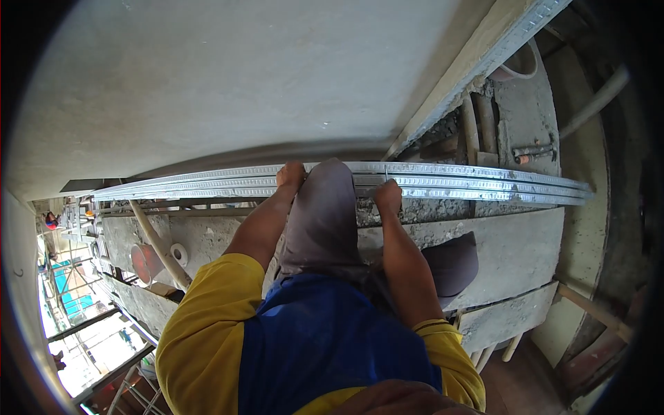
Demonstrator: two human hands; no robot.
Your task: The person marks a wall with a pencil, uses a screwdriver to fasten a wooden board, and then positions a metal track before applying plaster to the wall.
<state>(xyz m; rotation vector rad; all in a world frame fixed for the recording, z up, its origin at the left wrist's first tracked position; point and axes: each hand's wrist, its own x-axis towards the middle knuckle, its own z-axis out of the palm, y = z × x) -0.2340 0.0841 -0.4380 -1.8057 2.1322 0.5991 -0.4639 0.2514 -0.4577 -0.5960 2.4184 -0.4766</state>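
A bundle of long, silvery metal channels [449, 181] with dimpled sides lies across in front of me, against the foot of the grey wall. My left hand [290, 175] is closed at the bundle, just left of my raised knee [332, 180]; its fingers are mostly hidden, and it seems to grip the channels' edge. Right of the knee, my right hand [389, 196] makes a fist at the near side of the bundle. From that fist a thin, dark, rod-like piece [386, 171] points up across the channels; its kind cannot be made out.
Cement-stained boards [505, 252] form a platform under me. A hammer-like tool with an orange grip [532, 155] lies at right, below a bucket [519, 66]. At left are a slanting wooden pole [160, 242], a reddish bucket [145, 263] and a tape roll [179, 254]. Scaffolding and a drop show beyond.
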